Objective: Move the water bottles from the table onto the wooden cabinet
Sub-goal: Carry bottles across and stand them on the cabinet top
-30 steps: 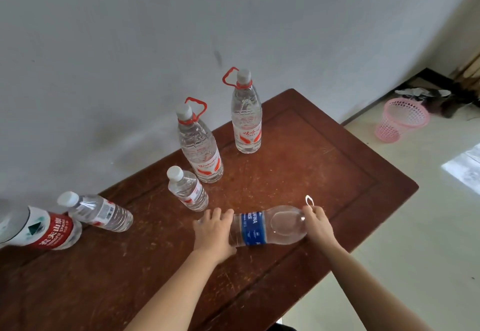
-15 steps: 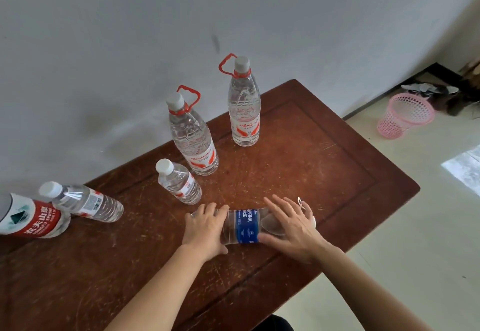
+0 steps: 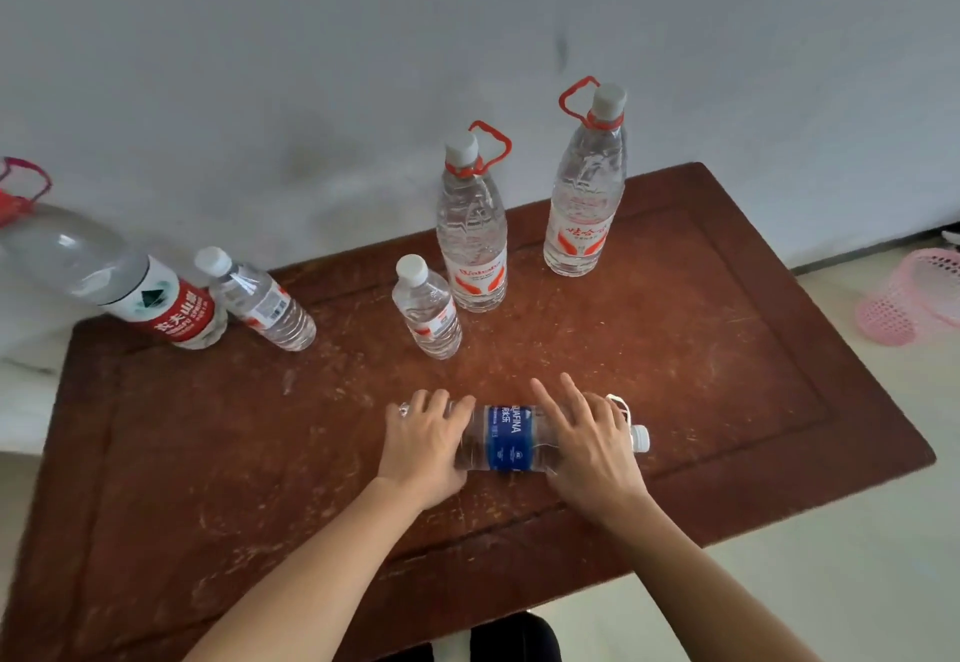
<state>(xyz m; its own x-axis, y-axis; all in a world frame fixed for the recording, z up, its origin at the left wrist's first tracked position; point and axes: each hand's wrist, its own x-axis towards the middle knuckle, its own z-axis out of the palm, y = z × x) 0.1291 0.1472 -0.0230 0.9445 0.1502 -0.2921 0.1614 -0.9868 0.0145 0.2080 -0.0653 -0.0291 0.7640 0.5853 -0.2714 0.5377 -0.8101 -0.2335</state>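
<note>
The left hand (image 3: 423, 445) lies over the base end of the blue-labelled bottle (image 3: 506, 440), its fingers curved down round the clear plastic in a grip. The right hand (image 3: 592, 448) covers the shoulder end of the same bottle. Its fingers are nearly straight and spread, laid on top rather than wrapped round. Whether its thumb hooks under the near side is hard to tell.

A small bottle (image 3: 427, 313) stands just beyond the left hand, the closest thing on the far side. Behind it and to the right are two tall bottles with red carry loops, the left tall bottle (image 3: 471, 250) and the right tall bottle (image 3: 584, 209), both upright close to the wall (image 3: 311, 37). At the far left corner stand a second small bottle (image 3: 262, 302) and, touching it, a big red-labelled bottle (image 3: 130, 287) (both look tilted, probably from the wide lens). A pink basket (image 3: 914, 297) sits on the floor off the right edge.

Both bare forearms reach in from the near edge and converge on the bottle, backs of the hands up.

The blue-labelled bottle lies on its side on the wooden table (image 3: 727, 349), near the middle. Its long axis runs left to right. The white cap (image 3: 640, 438) points right, clear of the right hand, and the base points left.
</note>
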